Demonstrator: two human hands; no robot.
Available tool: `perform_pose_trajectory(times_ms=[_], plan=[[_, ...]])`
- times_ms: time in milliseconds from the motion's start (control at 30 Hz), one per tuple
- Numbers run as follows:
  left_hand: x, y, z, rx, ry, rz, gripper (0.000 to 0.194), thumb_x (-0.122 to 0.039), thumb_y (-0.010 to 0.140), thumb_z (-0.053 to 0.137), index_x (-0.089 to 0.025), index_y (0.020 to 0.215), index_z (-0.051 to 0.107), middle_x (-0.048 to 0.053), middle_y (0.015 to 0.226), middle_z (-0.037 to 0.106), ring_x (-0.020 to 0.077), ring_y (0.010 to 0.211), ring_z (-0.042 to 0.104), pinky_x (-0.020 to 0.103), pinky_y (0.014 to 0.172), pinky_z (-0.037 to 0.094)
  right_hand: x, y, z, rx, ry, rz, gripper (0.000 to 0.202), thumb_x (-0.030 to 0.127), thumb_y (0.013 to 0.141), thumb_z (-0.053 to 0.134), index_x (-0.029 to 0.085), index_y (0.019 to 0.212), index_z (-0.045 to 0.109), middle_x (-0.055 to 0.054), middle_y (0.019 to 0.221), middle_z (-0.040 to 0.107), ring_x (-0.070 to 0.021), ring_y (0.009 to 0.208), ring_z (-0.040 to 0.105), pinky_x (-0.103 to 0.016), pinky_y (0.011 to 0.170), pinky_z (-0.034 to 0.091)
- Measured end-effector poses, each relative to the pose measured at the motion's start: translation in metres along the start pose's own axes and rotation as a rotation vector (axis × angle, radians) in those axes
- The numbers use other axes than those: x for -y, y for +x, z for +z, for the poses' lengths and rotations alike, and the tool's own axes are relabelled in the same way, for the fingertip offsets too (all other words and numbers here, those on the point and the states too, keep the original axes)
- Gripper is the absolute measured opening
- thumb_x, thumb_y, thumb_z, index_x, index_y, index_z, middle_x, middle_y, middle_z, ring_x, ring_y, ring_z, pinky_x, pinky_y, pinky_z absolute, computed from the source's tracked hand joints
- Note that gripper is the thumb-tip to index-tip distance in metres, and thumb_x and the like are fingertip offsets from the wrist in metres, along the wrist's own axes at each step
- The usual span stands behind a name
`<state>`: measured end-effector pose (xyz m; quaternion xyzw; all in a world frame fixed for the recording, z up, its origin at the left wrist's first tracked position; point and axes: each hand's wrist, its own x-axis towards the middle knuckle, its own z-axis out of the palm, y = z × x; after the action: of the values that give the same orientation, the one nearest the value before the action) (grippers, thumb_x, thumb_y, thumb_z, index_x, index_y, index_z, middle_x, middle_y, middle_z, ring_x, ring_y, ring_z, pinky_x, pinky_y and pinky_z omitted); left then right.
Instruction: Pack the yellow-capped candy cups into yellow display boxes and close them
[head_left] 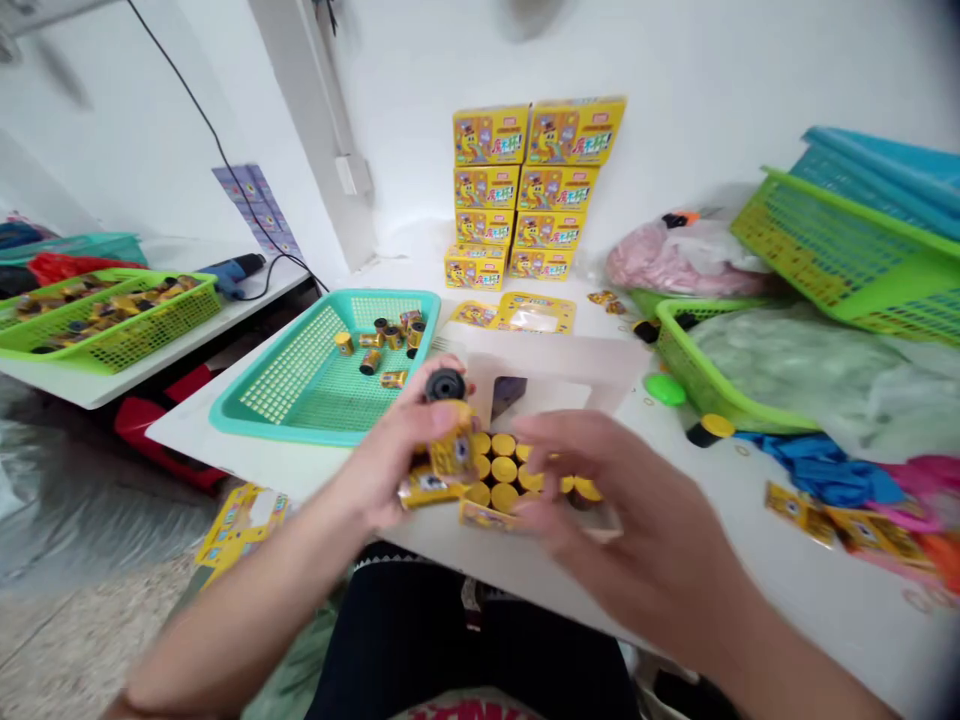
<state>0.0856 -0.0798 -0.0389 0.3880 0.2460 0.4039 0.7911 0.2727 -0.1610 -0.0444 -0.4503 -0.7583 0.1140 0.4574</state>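
Note:
My left hand (409,440) is closed around a few small yellow canisters (454,455), one of them with its black end (445,384) facing up. Just right of it, an open yellow box (491,515) holds rows of canisters with yellow tops (503,470). Over the right part of this box hovers my right hand (607,490), its fingers curved and apart, nothing visible between them. That hand hides some of the canisters. The raised white lid (600,350) of the box leans away behind it.
A turquoise basket (300,433) with several loose canisters stands at left. Closed yellow boxes (487,190) are stacked against the wall. At right are a green basket (727,405) with bagged items, a lone canister (710,430), a green egg-shaped piece (664,389) and blue cloth (832,470).

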Motion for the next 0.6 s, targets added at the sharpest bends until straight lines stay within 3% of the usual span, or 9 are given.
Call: perform_pose_trajectory(times_ms=[67,167,300,367,467,600], plan=[[0.024,-0.007,0.011,0.073,-0.088,0.045,0.046,-0.032,0.065,0.084,-0.026,0.100,0.054,-0.003,0.094,0.062,0.0135,0.071,0.065,0.022,0.057,0.055,0.016,0.005,0.014,0.016,-0.026,-0.041,0.038,0.029,0.085,0.068,0.026,0.119,0.052,-0.003,0.109,0.067,-0.0152,0.090,0.066,-0.026,0.083,0.056],[0.038,-0.011,0.014,0.143,-0.169,0.050,0.048,-0.037,0.066,0.086,-0.028,0.103,0.055,-0.002,0.103,0.062,0.0157,0.084,0.068,0.024,0.068,0.057,0.021,0.006,0.016,0.013,0.043,0.060,0.034,0.025,0.082,0.071,0.027,0.111,0.054,0.000,0.098,0.069,-0.0142,0.086,0.068,-0.025,0.079,0.056],[0.034,-0.007,0.010,0.048,-0.262,-0.069,0.039,-0.019,0.075,0.079,-0.029,0.105,0.056,-0.003,0.103,0.061,0.0130,0.079,0.067,0.018,0.056,0.054,0.004,-0.001,-0.012,-0.047,0.233,0.239,0.031,0.024,0.080,0.072,0.029,0.101,0.051,0.001,0.100,0.068,-0.0164,0.093,0.067,-0.028,0.078,0.057],[0.030,-0.005,0.008,-0.038,-0.306,-0.113,0.042,-0.009,0.075,0.075,-0.029,0.107,0.057,-0.002,0.103,0.061,0.0123,0.078,0.066,0.014,0.049,0.050,-0.008,-0.004,-0.030,-0.025,0.144,0.287,0.036,0.025,0.079,0.073,0.029,0.106,0.050,0.000,0.104,0.067,-0.0185,0.096,0.066,-0.030,0.079,0.056],[0.028,-0.004,0.006,-0.111,-0.332,-0.158,0.047,-0.007,0.070,0.076,-0.030,0.107,0.059,-0.002,0.106,0.062,0.0123,0.078,0.065,0.012,0.045,0.048,-0.023,-0.004,-0.048,0.260,-0.094,0.371,0.039,0.028,0.082,0.067,0.029,0.118,0.055,-0.002,0.103,0.069,-0.0183,0.089,0.067,-0.030,0.073,0.055],[0.029,-0.008,0.005,-0.150,-0.299,-0.193,0.050,-0.009,0.068,0.078,-0.032,0.109,0.059,-0.001,0.108,0.062,0.0130,0.079,0.065,0.013,0.044,0.048,-0.033,0.010,-0.051,0.615,-0.290,0.391,0.028,0.027,0.082,0.061,0.024,0.109,0.068,-0.005,0.106,0.069,-0.0158,0.077,0.066,-0.028,0.069,0.053]])
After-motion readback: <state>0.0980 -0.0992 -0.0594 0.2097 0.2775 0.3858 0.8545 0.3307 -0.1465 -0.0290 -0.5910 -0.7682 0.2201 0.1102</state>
